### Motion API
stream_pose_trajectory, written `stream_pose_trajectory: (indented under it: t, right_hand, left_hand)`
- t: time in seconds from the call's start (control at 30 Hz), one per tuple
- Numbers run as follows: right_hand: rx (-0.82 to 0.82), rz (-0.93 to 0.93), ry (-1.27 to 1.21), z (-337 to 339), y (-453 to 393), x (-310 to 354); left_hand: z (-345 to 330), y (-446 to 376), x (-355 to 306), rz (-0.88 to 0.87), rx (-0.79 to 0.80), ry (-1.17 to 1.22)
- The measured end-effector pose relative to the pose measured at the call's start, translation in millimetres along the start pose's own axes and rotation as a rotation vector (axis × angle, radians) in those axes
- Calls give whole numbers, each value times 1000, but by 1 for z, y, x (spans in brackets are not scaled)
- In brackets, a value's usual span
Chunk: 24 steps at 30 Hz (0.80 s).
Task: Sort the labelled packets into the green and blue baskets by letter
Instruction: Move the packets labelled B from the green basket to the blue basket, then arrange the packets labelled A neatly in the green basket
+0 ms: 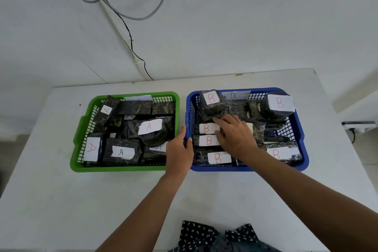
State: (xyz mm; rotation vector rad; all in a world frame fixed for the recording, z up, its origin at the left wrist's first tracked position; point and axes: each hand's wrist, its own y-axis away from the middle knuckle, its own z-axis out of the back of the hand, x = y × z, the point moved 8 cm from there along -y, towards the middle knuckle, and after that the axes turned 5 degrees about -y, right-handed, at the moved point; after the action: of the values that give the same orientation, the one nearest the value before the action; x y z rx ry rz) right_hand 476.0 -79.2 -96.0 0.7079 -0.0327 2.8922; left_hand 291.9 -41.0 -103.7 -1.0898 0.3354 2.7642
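Two baskets sit side by side on the white table (61, 200) — the green basket (81, 127) on the left, the blue basket (302, 135) on the right, their near rims almost level. The green one is packed with dark wrapped packets wearing white A labels; one round packet with a red A (150, 128) lies near its middle. The blue one is just as full, every readable label a B, with a tall packet (211, 104) standing at the back left and a round packet (279, 104) at the back right.

The left hand (179, 151) grips the blue basket's left wall, thumb outside, fingers curled over the rim. The right hand (235, 136) reaches down inside that basket, palm down, fingers spread over the packets beside two stacked B labels (207, 135) — whether it grasps one or only presses on them, I cannot tell.

Behind the table, a grey cable (122, 12) loops across the white wall, and a power strip (360, 126) sits off to the right. Dark patterned cloth (204, 235) shows at the near edge.
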Motion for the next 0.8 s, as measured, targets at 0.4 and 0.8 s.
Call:
stream_pose_trajectory:
  t: [0.4,0.8]
  right_hand:
    - [-144,243,-105,11,-42,97]
    - [304,86,-9,-57,-150,157]
  left_hand:
    - [117,-40,-5,-289,-199,-80]
    - [145,-135,76,-340,73,-402]
